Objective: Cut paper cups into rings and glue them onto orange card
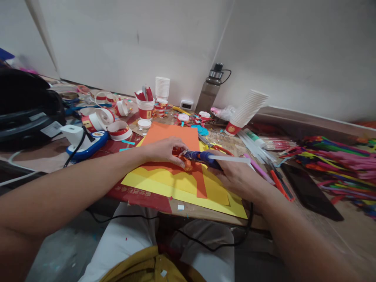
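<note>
My right hand is wrapped round a blue glue gun, its nozzle pointing left. A white glue stick juts from the back of the gun. At the nozzle, my left hand curls its fingers round a small red-orange piece, partly hidden by the fingers and blurred. Both hands are over a sheet of orange paper, which lies on yellow paper. Red-handled scissors rest just beyond the gun.
Paper cups stand in a stack near a grey bottle. Cut cup rings and a blue-white power strip are at left. At right lie a phone, a cutter and colourful pipe cleaners. A black cable hangs below the edge.
</note>
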